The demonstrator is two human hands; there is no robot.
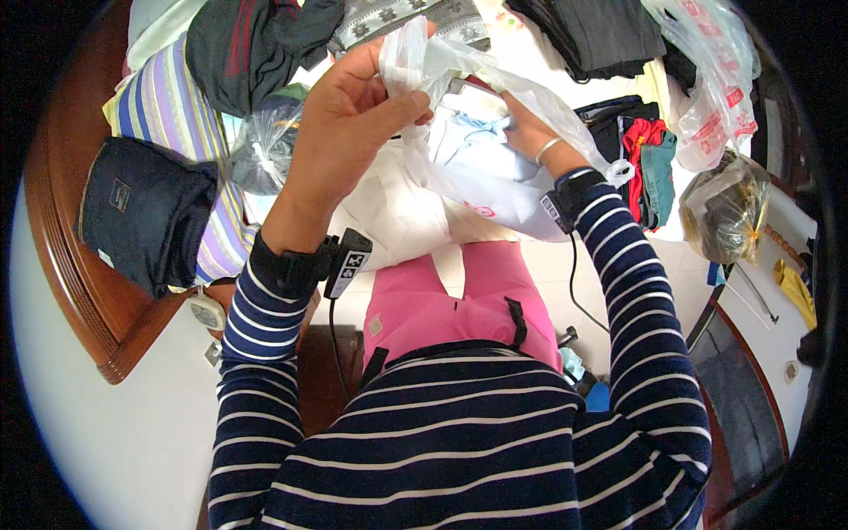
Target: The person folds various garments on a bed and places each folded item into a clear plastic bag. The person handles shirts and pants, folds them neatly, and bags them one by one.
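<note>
My left hand is raised and pinches a handle of a thin white plastic bag, which bears red printing. The bag's mouth gapes towards me. Inside it lie folded light-blue and white clothes. My right hand, with a bangle at the wrist, reaches into the mouth and grips the right side of these clothes; some fingers are hidden behind the cloth. The bag's other handle hangs loose near my right wrist. Something dark red shows at the far edge of the clothes.
A dark folded garment lies on a striped pillow at left. Beside it sits a knotted clear bag. Dark trousers, red and green folded clothes and more plastic bags lie at right. A wooden bed frame curves along the left.
</note>
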